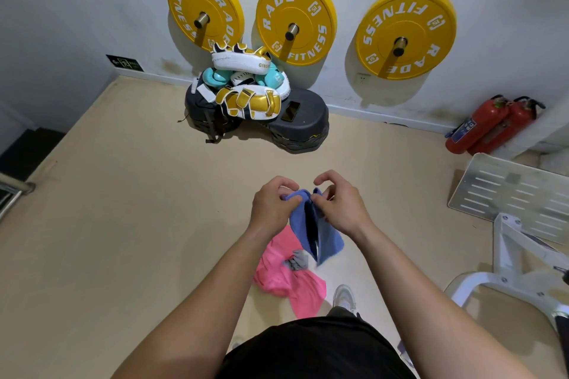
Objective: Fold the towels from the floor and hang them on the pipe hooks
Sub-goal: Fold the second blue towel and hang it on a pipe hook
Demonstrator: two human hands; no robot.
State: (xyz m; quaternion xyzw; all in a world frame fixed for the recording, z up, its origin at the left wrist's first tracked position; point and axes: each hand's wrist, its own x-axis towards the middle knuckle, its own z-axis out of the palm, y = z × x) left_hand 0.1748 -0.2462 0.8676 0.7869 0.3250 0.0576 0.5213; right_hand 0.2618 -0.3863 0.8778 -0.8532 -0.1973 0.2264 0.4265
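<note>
Head view: one blue towel [328, 235] between left hand [272, 205] and right hand [341, 204].

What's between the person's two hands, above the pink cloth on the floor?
A blue cloth towel, pinched at its top by the left hand and right hand, hanging doubled over; the head view shows it.

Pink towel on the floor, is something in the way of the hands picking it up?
Yes. The left hand and right hand both pinch a blue towel, which hangs over the pink towel, and a grey cloth lies on it.
</note>
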